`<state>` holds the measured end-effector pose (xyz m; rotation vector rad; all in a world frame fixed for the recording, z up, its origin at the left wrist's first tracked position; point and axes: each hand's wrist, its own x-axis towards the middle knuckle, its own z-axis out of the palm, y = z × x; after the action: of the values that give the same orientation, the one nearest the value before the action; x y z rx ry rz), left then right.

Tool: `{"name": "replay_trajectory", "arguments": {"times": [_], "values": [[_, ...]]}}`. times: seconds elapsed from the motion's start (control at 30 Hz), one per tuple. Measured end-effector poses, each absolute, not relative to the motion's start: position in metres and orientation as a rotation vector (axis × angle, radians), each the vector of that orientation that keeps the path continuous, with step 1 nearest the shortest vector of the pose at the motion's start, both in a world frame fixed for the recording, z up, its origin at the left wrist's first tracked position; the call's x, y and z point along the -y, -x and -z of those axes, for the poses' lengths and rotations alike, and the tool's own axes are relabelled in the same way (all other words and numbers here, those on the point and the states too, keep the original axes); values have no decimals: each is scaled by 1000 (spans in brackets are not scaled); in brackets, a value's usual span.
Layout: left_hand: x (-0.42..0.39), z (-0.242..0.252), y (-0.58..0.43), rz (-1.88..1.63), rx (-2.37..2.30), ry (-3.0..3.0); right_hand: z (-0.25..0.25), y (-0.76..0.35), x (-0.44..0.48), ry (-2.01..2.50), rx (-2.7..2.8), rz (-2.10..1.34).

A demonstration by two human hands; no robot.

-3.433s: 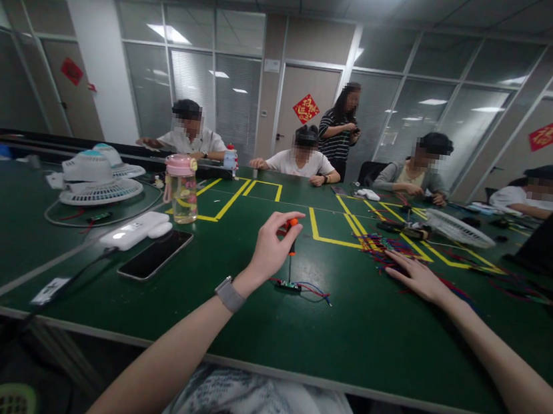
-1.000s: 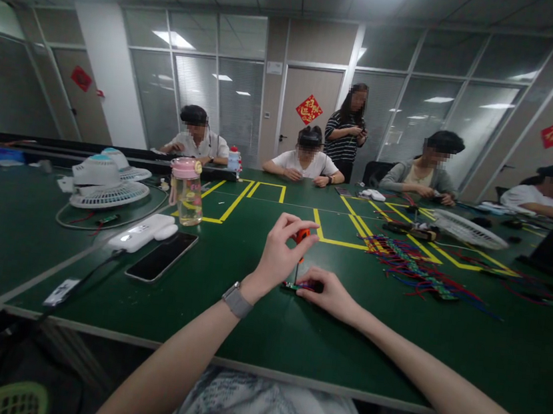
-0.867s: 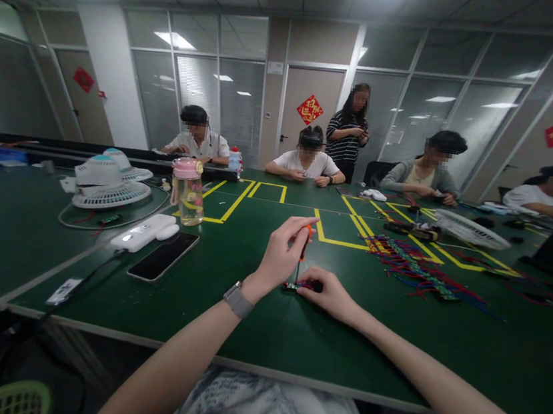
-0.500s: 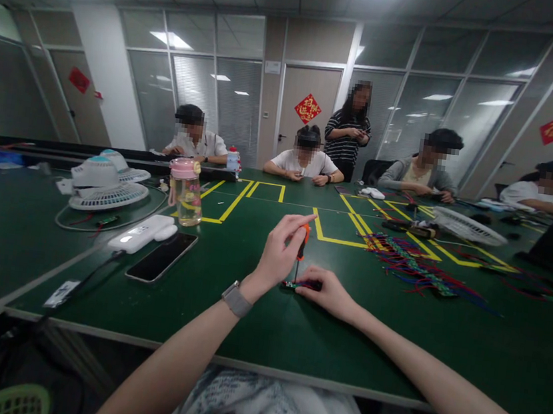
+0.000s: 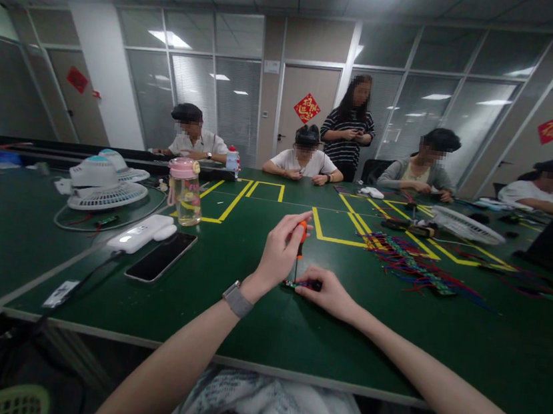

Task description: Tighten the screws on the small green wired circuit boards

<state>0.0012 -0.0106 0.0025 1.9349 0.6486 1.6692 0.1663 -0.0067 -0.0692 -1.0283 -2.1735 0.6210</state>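
Observation:
In my left hand (image 5: 282, 244) is an upright screwdriver (image 5: 301, 242) with an orange and black handle, held between thumb and fingers. Its thin shaft points straight down at a small green circuit board (image 5: 289, 284) lying on the table. My right hand (image 5: 327, 292) pinches the board's right side, and its fingers hide part of it. Dark and coloured wires show beside those fingertips. Whether the tip sits in a screw is too small to make out.
Right of my hands lies a row of wired circuit boards (image 5: 415, 261). To the left are a phone (image 5: 162, 257), a white power strip (image 5: 139, 234), a drink bottle (image 5: 185, 192) and white fan parts (image 5: 102, 189). Several people sit or stand across the green table (image 5: 260, 339).
The screwdriver's handle has shifted slightly and the fingers of my left hand have turned around it. My right hand and the board have stayed in place.

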Motion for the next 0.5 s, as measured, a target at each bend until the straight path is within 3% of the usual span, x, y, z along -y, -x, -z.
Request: {"name": "replay_trajectory", "arguments": {"times": [0.27, 0.5], "values": [[13, -5, 0, -1819, -845, -2010, 70, -168, 6, 1006, 2183, -626], [8, 0, -1, -1682, -662, -1901, 70, -168, 7, 990, 2196, -624]]}}
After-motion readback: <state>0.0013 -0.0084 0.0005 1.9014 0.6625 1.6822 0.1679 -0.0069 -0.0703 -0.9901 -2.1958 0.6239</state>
